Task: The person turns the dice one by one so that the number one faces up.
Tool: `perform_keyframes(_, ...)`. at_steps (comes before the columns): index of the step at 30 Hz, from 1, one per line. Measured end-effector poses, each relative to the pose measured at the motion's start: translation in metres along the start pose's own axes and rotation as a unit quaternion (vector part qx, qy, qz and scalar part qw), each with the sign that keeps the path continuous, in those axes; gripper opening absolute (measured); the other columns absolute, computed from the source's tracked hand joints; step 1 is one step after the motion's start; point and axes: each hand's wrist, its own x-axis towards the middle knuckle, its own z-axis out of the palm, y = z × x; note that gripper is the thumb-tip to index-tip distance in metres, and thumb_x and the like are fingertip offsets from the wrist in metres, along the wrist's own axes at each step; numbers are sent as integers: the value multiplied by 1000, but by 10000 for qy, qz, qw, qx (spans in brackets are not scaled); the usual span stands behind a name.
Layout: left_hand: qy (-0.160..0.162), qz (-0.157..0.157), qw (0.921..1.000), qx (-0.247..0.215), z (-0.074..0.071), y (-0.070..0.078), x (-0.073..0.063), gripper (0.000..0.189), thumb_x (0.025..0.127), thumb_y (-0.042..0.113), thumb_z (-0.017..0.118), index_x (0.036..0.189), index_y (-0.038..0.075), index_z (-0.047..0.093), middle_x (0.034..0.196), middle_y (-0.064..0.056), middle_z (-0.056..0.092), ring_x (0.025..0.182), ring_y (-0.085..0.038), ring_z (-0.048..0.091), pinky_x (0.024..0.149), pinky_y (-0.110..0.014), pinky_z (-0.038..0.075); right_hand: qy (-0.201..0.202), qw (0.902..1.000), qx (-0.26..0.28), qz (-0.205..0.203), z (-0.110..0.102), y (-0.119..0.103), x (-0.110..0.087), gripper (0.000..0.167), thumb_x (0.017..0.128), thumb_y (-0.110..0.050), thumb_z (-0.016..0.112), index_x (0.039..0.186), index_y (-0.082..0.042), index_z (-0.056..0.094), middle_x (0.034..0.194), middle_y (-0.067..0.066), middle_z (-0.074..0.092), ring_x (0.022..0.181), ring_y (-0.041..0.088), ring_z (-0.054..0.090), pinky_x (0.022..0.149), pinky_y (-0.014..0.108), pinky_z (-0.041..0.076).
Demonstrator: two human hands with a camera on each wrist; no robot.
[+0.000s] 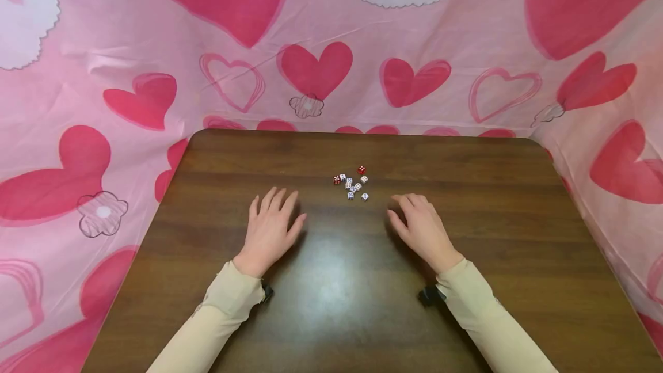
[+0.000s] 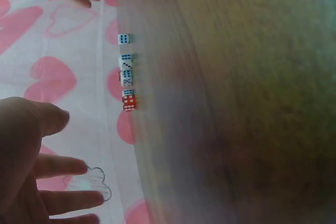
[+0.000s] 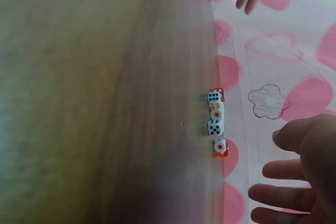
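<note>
White pip-marked dice (image 1: 349, 185) and red dice (image 1: 361, 170) near left hand (image 1: 270, 231) and right hand (image 1: 422, 229), both relaxed, free.

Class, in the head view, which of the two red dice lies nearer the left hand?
The leftmost red die, close beside a white die. The other red die sits farther right and farther back, so it is farther from the left hand.
</note>
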Motion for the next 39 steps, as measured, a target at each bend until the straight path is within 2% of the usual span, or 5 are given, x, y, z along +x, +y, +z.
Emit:
perform_keyframes(6, 147, 111, 9998, -63, 1, 2, 0, 35, 103, 34, 65, 124, 6, 71, 122, -16, 70, 119, -39, 59, 100, -59, 41, -471, 9989, 63, -41, 4, -3, 18, 22, 99, -21, 70, 113, -4, 71, 102, 12, 72, 92, 30, 63, 83, 48, 55)
perform_keyframes(13, 232, 225, 9994, -94, 2, 4, 0, 32, 102, 31, 67, 119, 5, 73, 110, -14, 72, 103, -36, 63, 79, -51, 49, -915, 9937, 592, 275, 21, -1, 44, 17, 100, -19, 71, 111, -7, 72, 98, 7, 71, 85, 23, 64, 79, 44, 55)
perform_keyframes(18, 189, 280, 9994, -87, 4, 4, 0, 31, 102, 32, 67, 116, 5, 74, 105, -13, 72, 98, -35, 63, 76, -49, 51, -1161, 9875, 921, 530, 33, -1, 60, 17, 99, -21, 72, 109, -6, 72, 91, 4, 69, 80, 19, 63, 77, 41, 54)
perform_keyframes(24, 231, 333, 9991, -120, 4, 8, -1, 29, 101, 30, 70, 114, 4, 74, 103, -13, 72, 95, -35, 63, 75, -50, 52, -1295, 9863, 820, 605, 38, -6, 69, 15, 97, -20, 75, 103, -7, 73, 85, 3, 65, 77, 19, 60, 74, 40, 52)
perform_keyframes(39, 206, 316, 9990, -249, 5, 9, -1, 27, 101, 30, 70, 111, 6, 75, 100, -12, 71, 93, -34, 62, 73, -48, 51, -1436, 9838, 923, 540, 42, -2, 73, 18, 94, -13, 78, 105, -8, 64, 96, 7, 64, 88, 24, 62, 80, 44, 53)
